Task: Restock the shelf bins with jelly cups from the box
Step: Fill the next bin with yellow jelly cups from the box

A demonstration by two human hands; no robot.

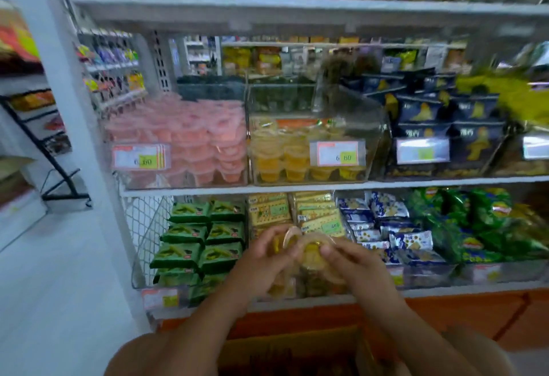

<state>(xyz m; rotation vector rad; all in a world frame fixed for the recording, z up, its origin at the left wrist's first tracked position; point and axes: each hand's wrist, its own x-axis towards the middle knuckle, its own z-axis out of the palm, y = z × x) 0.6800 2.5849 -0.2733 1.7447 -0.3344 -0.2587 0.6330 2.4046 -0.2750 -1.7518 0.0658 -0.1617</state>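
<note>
Cradling a loose cluster of yellow jelly cups [312, 256] between them, the left hand [261, 259] and the right hand [356, 259] each curl their fingers round the cups' rims, with the thumbs over the top. Nothing binds the cups together. The likeliest slip is therefore one sliding out from under the bunch as it is raised. It would fall either into the cardboard box [291, 338] directly below the wrists or onto the biscuit packets [318, 212] just behind the fingertips.

The yellow bin [377, 144] is up and ahead of the hands, partly filled. What looks, through the blur, like its clear lid [350, 102] stands propped open above it. A hurried reach could knock that lid down or catch the bin's front lip, scattering cups. Up and to the left of the hands, the pink bin [184, 184] stands just beside the yellow one. A careless release over the divide would mix the two flavours.
</note>
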